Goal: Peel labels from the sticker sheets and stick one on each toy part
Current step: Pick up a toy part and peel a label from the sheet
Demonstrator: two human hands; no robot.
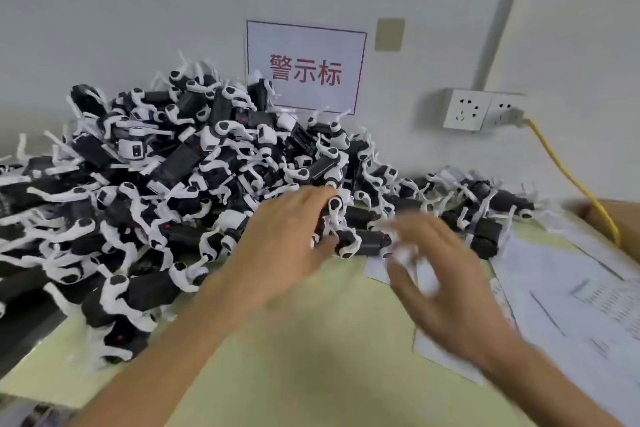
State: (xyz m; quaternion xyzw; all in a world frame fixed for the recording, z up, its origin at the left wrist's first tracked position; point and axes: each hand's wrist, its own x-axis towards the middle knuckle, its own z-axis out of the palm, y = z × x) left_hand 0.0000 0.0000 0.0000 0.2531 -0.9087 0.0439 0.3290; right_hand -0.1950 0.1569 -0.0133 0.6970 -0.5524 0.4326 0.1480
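Left forearm bare, angling in from below-left of the toy part [367,240]. Left hand [287,246] palm down at the part's left end, fingers over it, thumb beneath, pinching it. Right hand [446,281] just right of the part, motion-blurred, fingers spread and loosely bent, forearm trailing off lower right.

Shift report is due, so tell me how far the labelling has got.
Done: no finished part can be told apart; any labels are too small to see. In hand: the left hand grips one toy part at the edge of the pile; the right hand is blurred beside it, so a label in its fingers is uncertain. Left: that big pile and the sticker sheets.
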